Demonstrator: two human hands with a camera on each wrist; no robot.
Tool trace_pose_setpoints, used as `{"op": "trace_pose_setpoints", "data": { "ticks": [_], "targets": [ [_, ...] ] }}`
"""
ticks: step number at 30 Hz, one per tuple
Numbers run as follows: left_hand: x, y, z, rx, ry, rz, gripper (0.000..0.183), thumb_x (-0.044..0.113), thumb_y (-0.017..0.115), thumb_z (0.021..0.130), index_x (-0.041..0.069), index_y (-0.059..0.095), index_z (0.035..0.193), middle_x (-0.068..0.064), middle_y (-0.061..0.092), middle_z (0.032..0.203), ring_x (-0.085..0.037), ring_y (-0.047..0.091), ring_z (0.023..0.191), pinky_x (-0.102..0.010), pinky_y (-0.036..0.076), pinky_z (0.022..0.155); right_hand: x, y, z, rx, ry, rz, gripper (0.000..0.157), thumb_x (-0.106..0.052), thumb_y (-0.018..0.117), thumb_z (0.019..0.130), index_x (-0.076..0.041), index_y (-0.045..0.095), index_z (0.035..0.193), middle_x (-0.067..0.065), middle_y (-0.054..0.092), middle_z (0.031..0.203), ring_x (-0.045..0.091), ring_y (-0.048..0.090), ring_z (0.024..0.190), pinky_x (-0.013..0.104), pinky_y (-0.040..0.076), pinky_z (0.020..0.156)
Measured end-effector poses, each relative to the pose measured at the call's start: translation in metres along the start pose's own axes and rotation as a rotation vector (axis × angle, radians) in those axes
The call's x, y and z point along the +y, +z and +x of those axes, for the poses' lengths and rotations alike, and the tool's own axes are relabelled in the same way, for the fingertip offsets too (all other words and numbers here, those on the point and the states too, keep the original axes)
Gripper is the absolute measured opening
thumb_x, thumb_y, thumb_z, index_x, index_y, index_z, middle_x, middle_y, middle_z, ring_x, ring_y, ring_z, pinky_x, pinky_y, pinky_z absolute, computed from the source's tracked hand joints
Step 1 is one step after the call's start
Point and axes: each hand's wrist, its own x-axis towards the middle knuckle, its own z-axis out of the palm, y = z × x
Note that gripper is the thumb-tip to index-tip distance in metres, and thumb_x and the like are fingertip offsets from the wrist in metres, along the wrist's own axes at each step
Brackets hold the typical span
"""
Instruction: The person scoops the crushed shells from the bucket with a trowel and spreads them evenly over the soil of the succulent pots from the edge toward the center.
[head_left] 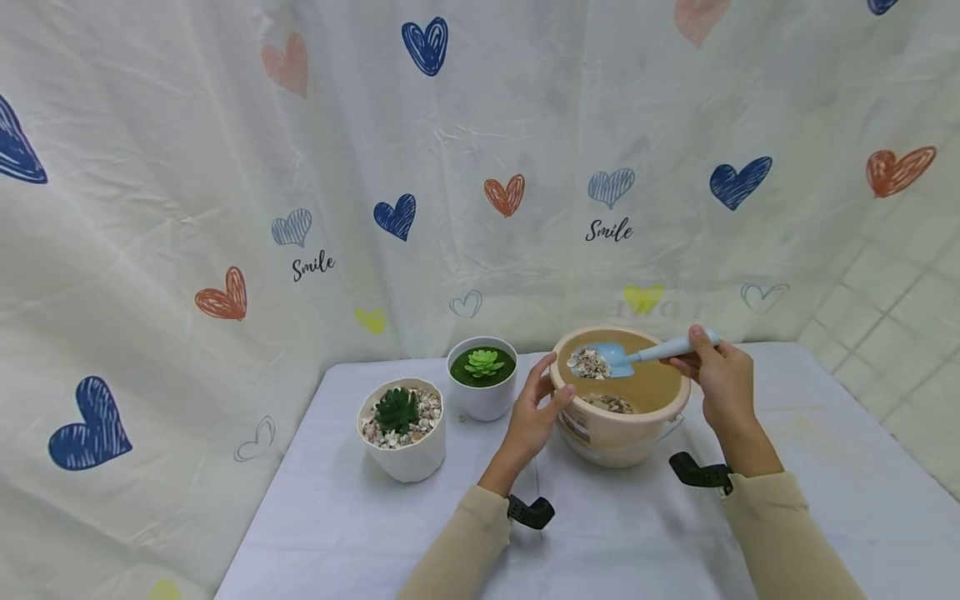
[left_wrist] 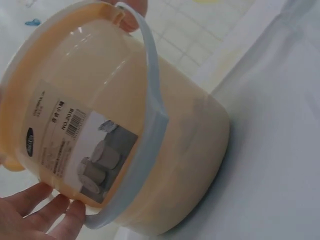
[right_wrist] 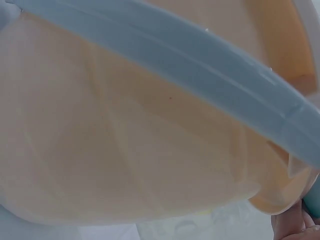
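A peach bucket stands on the table with gravel in its bottom. My left hand holds its near left side at the rim, thumb at the front and fingers spread along the wall. In the left wrist view several fingertips touch the bucket below its label. My right hand grips a light blue trowel by its handle. The blade is over the bucket's opening and carries a heap of mixed pebbles. The right wrist view shows mostly the bucket's wall and blue-grey bail handle.
Left of the bucket, a white pot holds a dark green succulent in pebbles. Behind it, another white pot has a light green succulent on a green surface. A heart-printed curtain hangs behind the white-covered table.
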Motion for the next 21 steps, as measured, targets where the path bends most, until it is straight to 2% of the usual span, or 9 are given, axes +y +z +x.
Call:
{"op": "trace_pose_setpoints", "data": {
  "ticks": [4, 6, 8, 11, 15, 18, 21],
  "targets": [
    [0.006, -0.01, -0.002, -0.035, 0.007, 0.061, 0.063, 0.049, 0.063, 0.099, 0.044, 0.035, 0.155, -0.002, 0.057, 0.149, -0.022, 0.055, 0.136, -0.043, 0.051, 0.106, 0.0, 0.001, 0.0, 0.006, -0.009, -0.007, 0.036, -0.044, 0.067, 0.094, -0.008, 0.069, 0.096, -0.003, 0.076, 0.072, 0.008, 0.075, 0.067, 0.017, 0.058, 0.066],
    [0.008, -0.019, -0.003, -0.025, 0.048, 0.095, 0.059, 0.044, 0.065, 0.099, 0.038, 0.042, 0.153, -0.003, 0.063, 0.143, -0.019, 0.061, 0.129, -0.038, 0.053, 0.102, 0.0, 0.002, 0.0, 0.018, -0.011, -0.017, 0.036, -0.044, 0.068, 0.094, -0.008, 0.069, 0.095, -0.003, 0.076, 0.071, 0.007, 0.075, 0.067, 0.016, 0.058, 0.066],
    [0.009, -0.028, -0.006, 0.017, 0.12, 0.123, 0.05, 0.039, 0.066, 0.099, 0.029, 0.052, 0.146, -0.003, 0.07, 0.131, -0.017, 0.066, 0.12, -0.036, 0.055, 0.097, 0.001, 0.002, 0.0, 0.029, -0.006, -0.017, 0.036, -0.044, 0.067, 0.095, -0.008, 0.069, 0.095, -0.004, 0.076, 0.071, 0.007, 0.075, 0.067, 0.016, 0.058, 0.066],
    [0.01, -0.043, -0.008, 0.148, 0.27, 0.199, 0.035, 0.03, 0.069, 0.097, 0.02, 0.064, 0.131, -0.003, 0.075, 0.113, -0.017, 0.071, 0.105, -0.038, 0.058, 0.088, 0.001, 0.002, 0.001, 0.043, 0.003, -0.019, 0.036, -0.044, 0.067, 0.095, -0.008, 0.068, 0.096, -0.004, 0.076, 0.071, 0.007, 0.075, 0.067, 0.016, 0.058, 0.065],
    [0.007, -0.061, -0.009, 0.382, 0.468, 0.414, 0.03, 0.021, 0.074, 0.09, 0.012, 0.069, 0.118, -0.002, 0.073, 0.101, -0.02, 0.069, 0.098, -0.039, 0.058, 0.083, 0.0, 0.002, 0.001, 0.044, 0.016, -0.016, 0.036, -0.044, 0.066, 0.096, -0.009, 0.068, 0.097, -0.004, 0.076, 0.072, 0.007, 0.075, 0.068, 0.016, 0.058, 0.066],
    [0.0, -0.069, -0.008, 0.527, 0.549, 0.567, 0.036, 0.019, 0.079, 0.083, 0.009, 0.069, 0.117, -0.002, 0.07, 0.108, -0.021, 0.063, 0.104, -0.038, 0.053, 0.09, -0.002, 0.001, 0.0, 0.042, 0.033, -0.018, 0.035, -0.043, 0.064, 0.098, -0.008, 0.068, 0.098, -0.005, 0.076, 0.072, 0.007, 0.076, 0.068, 0.016, 0.058, 0.066],
    [-0.006, -0.075, -0.006, 0.591, 0.573, 0.626, 0.049, 0.02, 0.082, 0.078, 0.009, 0.066, 0.122, -0.004, 0.065, 0.121, -0.024, 0.057, 0.114, -0.042, 0.047, 0.098, -0.004, 0.003, -0.001, 0.046, 0.043, -0.026, 0.037, -0.042, 0.062, 0.099, -0.006, 0.065, 0.103, -0.005, 0.076, 0.072, 0.007, 0.076, 0.068, 0.017, 0.058, 0.066]
  ]
}}
